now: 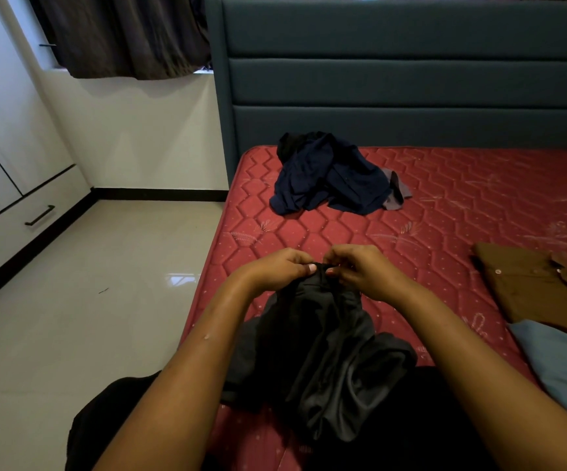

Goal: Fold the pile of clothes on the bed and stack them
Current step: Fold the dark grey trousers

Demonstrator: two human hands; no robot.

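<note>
Where the hands meet: dark grey garment point(316, 341), top edge pinched, drapes bunched onto the red mattress point(445, 205).
Left hand point(277, 270): pinches that edge.
Right hand point(360, 271): pinches it just beside.
Beyond the grip: navy clothes pile point(326, 175).
Right of the grip: folded brown shirt point(530, 287).

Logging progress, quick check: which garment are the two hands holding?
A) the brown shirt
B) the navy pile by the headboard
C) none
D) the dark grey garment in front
D: the left hand and right hand both pinch the top edge of the dark grey garment; the navy pile and brown shirt lie apart.
</note>
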